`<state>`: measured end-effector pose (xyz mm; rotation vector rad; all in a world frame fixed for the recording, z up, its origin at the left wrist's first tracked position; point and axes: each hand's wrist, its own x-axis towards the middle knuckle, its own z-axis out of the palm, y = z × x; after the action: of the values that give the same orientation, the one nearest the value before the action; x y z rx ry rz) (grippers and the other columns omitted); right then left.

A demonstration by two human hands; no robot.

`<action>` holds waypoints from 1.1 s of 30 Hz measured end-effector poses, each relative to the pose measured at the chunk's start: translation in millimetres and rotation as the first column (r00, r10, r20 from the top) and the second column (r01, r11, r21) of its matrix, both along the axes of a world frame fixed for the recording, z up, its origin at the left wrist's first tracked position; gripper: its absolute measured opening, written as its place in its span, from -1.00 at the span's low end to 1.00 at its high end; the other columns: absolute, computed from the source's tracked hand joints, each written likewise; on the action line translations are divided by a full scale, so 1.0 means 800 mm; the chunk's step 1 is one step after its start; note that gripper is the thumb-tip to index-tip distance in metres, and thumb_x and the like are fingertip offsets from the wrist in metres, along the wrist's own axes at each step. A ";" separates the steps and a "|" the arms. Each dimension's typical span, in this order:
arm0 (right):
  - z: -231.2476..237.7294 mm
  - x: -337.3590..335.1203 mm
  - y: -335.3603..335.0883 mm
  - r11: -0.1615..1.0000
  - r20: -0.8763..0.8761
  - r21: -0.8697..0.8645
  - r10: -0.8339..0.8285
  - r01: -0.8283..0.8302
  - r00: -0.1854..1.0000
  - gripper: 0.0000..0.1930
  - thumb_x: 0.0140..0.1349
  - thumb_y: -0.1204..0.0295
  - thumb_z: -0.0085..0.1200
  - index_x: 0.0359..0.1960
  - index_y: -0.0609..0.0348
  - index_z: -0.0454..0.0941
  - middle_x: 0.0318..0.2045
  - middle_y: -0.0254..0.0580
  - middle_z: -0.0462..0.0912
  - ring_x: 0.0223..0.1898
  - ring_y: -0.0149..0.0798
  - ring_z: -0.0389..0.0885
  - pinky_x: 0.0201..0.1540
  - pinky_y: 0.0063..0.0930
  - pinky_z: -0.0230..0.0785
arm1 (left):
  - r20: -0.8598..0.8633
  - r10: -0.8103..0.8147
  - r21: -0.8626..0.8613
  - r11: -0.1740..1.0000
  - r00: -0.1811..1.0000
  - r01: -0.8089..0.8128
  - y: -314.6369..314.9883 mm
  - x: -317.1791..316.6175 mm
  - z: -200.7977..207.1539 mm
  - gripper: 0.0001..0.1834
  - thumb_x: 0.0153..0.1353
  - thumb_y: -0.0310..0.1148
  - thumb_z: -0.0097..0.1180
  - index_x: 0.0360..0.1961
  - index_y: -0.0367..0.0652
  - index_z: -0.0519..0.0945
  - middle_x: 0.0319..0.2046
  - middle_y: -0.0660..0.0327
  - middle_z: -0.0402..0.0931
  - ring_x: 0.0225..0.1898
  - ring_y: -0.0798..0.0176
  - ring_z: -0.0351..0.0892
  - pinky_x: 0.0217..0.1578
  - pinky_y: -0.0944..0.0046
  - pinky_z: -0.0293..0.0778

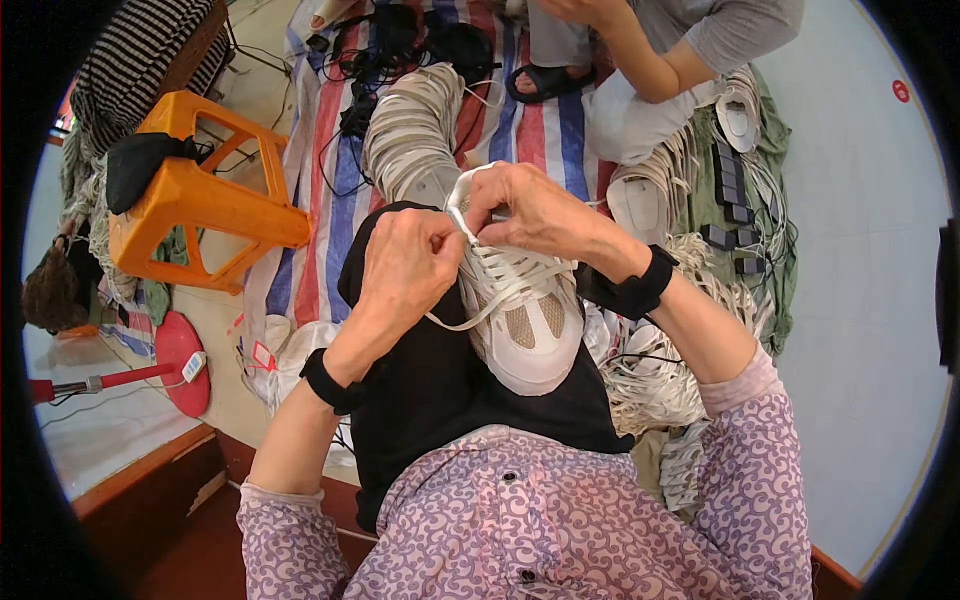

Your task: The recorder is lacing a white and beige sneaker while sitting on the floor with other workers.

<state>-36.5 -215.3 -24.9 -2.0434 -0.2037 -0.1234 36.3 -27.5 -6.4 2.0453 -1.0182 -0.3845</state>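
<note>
1. Starting at the left edge: an orange plastic stool (205, 195) lies tipped on its side on the pale floor (870, 330), a red round-based stand (180, 362) just below it, both well apart from the work.
2. Left hand (405, 270) is curled narrow, fingertips pinched on the flat white lace (470, 318) at the throat of the shoe.
3. Centre now: the white sneaker (525, 320) rests on the black-clad lap, toe toward the person. It looks light, with a soft mesh upper and a stiffer sole (best gripped at the sole or heel, I'd judge); the lace looks limp and slippery, so pinch it near the eyelets.
4. Right hand (535, 215) is closed over the tongue end, thumb and finger nipping the lace.
5. Beyond, a striped tarp (330, 170) carries a row of stacked shoes (415, 130).
6. Far right: heaps of white laces (650, 370), and another person's arm (665, 55) at the top.
</note>
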 end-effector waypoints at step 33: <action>-0.008 -0.150 -0.203 0.080 -0.385 0.901 -0.305 0.426 0.871 -0.81 0.36 0.57 0.04 -0.06 0.44 0.48 0.02 0.15 0.61 -0.01 -0.12 0.66 -0.02 -0.40 0.62 | -0.397 -0.316 0.158 0.901 0.862 0.403 0.054 0.026 0.082 -0.88 0.15 -0.46 0.12 -0.38 -0.20 0.69 0.01 0.29 0.40 -0.31 0.47 0.43 -0.44 0.44 0.32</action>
<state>-156.3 -377.9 -31.5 -0.6645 0.4279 -0.3691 57.3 15.8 59.1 1.8756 -1.1636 -1.0903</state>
